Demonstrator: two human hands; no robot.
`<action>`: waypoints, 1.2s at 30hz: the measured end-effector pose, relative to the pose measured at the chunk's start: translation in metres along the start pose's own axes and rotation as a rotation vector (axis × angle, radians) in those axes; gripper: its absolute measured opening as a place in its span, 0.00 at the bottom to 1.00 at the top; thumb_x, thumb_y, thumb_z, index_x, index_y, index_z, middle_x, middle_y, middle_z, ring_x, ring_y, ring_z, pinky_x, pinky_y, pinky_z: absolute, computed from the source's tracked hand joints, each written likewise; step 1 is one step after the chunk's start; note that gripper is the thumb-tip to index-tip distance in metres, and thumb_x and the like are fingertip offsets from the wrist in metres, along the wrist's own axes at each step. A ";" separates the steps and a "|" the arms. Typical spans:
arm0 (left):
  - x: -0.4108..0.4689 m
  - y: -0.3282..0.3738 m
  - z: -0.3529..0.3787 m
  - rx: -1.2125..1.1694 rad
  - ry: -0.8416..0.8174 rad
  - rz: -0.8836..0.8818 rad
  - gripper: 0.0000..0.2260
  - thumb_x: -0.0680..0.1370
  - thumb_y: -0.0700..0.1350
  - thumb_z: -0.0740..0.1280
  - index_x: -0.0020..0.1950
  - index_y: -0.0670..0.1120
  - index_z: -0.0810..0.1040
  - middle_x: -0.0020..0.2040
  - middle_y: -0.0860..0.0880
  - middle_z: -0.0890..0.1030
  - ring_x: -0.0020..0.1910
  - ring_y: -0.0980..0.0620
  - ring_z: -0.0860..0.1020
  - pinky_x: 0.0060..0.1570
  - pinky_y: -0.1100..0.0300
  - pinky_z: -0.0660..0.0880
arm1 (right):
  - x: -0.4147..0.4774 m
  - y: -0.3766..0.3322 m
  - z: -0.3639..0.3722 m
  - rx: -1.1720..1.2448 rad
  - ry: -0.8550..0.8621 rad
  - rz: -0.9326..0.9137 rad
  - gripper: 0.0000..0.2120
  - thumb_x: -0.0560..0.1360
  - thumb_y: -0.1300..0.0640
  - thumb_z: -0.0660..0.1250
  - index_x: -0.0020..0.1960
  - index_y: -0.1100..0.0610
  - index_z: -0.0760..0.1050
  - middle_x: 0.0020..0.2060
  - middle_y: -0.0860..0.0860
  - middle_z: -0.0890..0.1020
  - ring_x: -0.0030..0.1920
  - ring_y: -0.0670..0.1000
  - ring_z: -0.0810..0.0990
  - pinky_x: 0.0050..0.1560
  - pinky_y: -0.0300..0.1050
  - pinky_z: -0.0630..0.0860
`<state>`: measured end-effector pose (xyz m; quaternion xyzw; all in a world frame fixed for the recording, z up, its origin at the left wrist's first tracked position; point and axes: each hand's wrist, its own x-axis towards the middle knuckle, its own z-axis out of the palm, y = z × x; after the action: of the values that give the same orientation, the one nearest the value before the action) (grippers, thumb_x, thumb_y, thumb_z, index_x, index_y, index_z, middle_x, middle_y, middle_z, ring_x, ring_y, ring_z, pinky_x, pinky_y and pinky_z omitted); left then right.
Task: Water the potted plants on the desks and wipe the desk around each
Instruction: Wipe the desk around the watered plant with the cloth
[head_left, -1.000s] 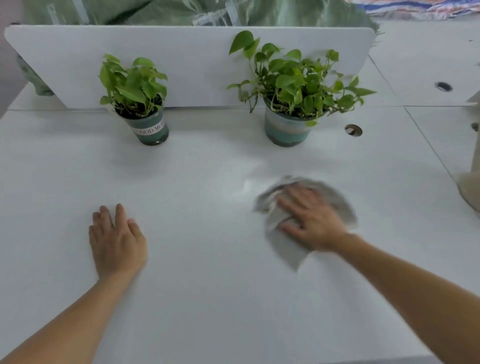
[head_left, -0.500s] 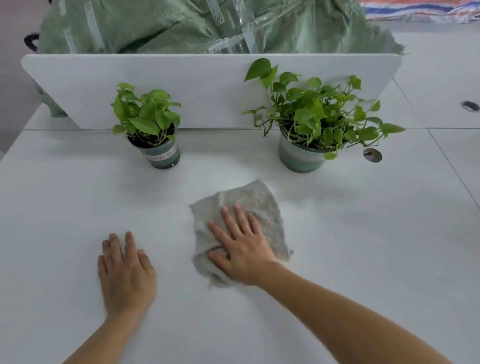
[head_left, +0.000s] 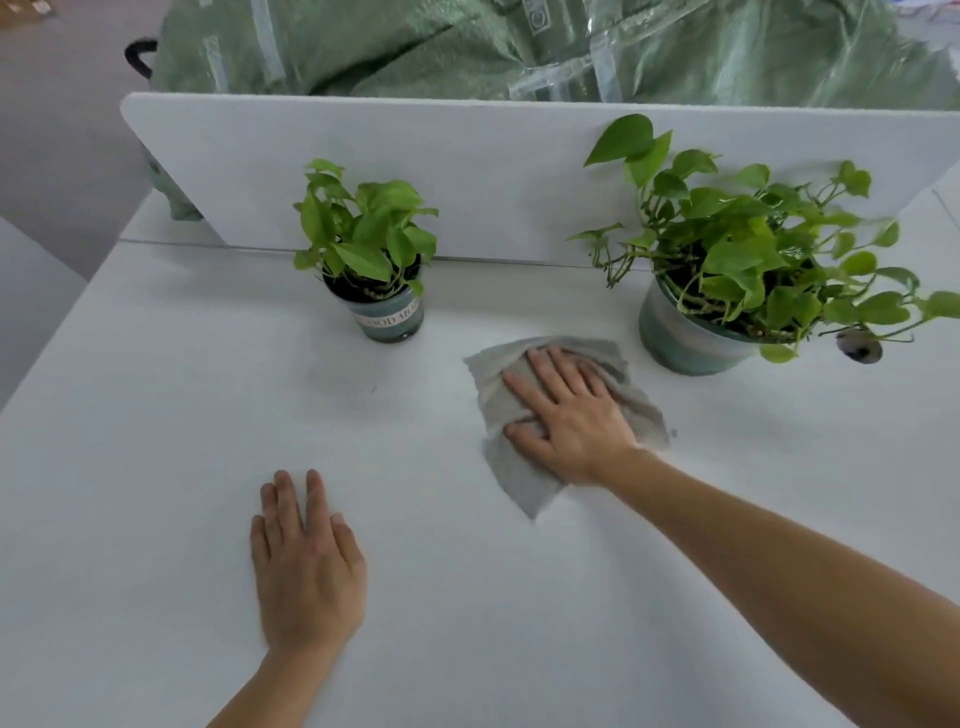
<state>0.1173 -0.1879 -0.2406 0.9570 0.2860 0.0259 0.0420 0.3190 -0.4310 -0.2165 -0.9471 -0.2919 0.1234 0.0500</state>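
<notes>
Fingers (head_left: 558, 376) of the right hand (head_left: 574, 415) lie spread and flat on one grey cloth (head_left: 524, 478), pressing it onto the white desk (head_left: 156, 467); they are extended rather than curled around it. The cloth is crumpled, one corner trailing toward the near edge, and it sits between the two potted plants, nearer the larger one.

Flat on the bare desk, well apart from the cloth, the left hand (head_left: 306, 566) has its fingers straight and close together, holding nothing.

Two pothos plants stand at the back of the desk. The small plant (head_left: 363, 234) grows from a dark green pot (head_left: 392, 319) with a pale lettered band. The big plant (head_left: 753, 249) fills a wider teal pot (head_left: 680, 338) with a pale band, and its stems trail over the rim to the right.

One round cable hole (head_left: 860, 345) opens in the desk just right of the bigger pot, partly under its leaves. One white divider panel (head_left: 493, 171) stands upright just behind both plants. Beyond it lies green plastic sheeting (head_left: 467, 47) with clear tape strips.
</notes>
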 end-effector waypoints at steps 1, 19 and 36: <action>0.001 -0.001 0.001 0.003 0.001 0.000 0.27 0.80 0.50 0.44 0.76 0.39 0.62 0.76 0.36 0.61 0.76 0.38 0.58 0.73 0.43 0.57 | 0.027 0.015 -0.005 -0.014 0.032 0.071 0.36 0.76 0.30 0.40 0.81 0.41 0.42 0.82 0.50 0.42 0.81 0.54 0.40 0.78 0.54 0.40; 0.007 -0.001 0.003 -0.007 -0.026 0.002 0.28 0.80 0.50 0.44 0.76 0.40 0.61 0.76 0.37 0.60 0.76 0.39 0.57 0.74 0.44 0.55 | 0.066 0.029 -0.012 -0.003 0.080 0.391 0.33 0.79 0.33 0.44 0.81 0.42 0.44 0.82 0.51 0.46 0.81 0.54 0.43 0.79 0.53 0.40; 0.004 -0.009 -0.018 -0.056 -0.223 0.094 0.25 0.83 0.48 0.50 0.79 0.43 0.53 0.78 0.36 0.49 0.78 0.38 0.47 0.75 0.46 0.45 | -0.252 -0.158 0.092 0.077 0.004 0.161 0.31 0.81 0.32 0.49 0.80 0.42 0.55 0.81 0.51 0.54 0.80 0.59 0.50 0.75 0.58 0.46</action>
<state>0.1146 -0.1774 -0.2230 0.9647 0.2337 -0.0709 0.0990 0.0078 -0.4414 -0.2273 -0.9651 -0.2098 0.1364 0.0767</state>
